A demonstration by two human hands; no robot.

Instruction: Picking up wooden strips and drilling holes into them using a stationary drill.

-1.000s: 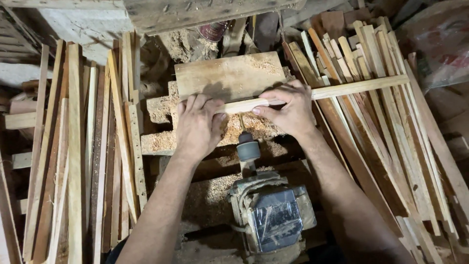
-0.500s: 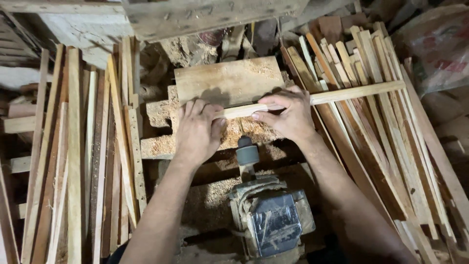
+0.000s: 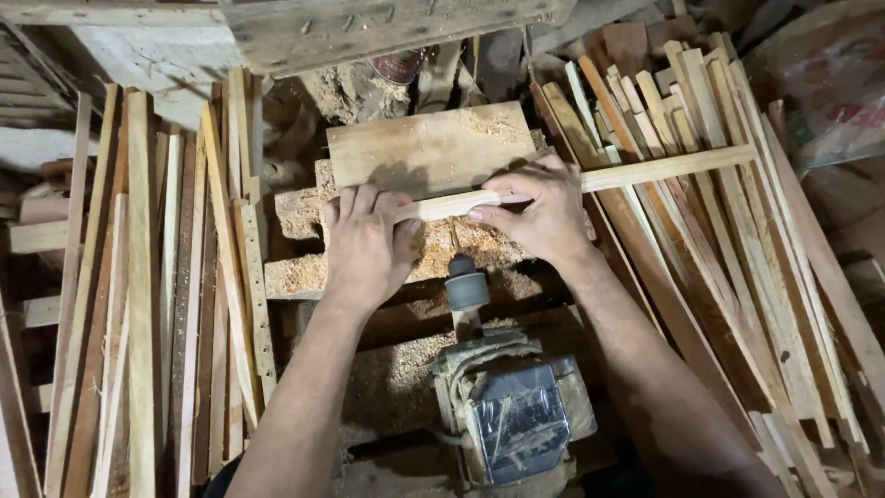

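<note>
A long pale wooden strip (image 3: 645, 171) lies across a sawdust-covered work block (image 3: 424, 152), running from centre to upper right. My left hand (image 3: 367, 242) presses down on its left end, fingers spread over the wood. My right hand (image 3: 539, 205) grips the strip just right of centre, thumb underneath. Directly below the strip, between my hands, stands a small spindle (image 3: 466, 288) rising from a dusty electric motor (image 3: 513, 413). The strip's part over the spindle is shaped and rounded.
Long wooden slats (image 3: 138, 295) lean in a stack on the left. Another pile of strips (image 3: 737, 258) fans out on the right. Sawdust (image 3: 396, 369) covers the block and the ledge near the motor. A concrete block (image 3: 157, 55) sits at upper left.
The strip has slid leftward across the block under my hands. Both hands kept their hold and stayed near the spindle.
</note>
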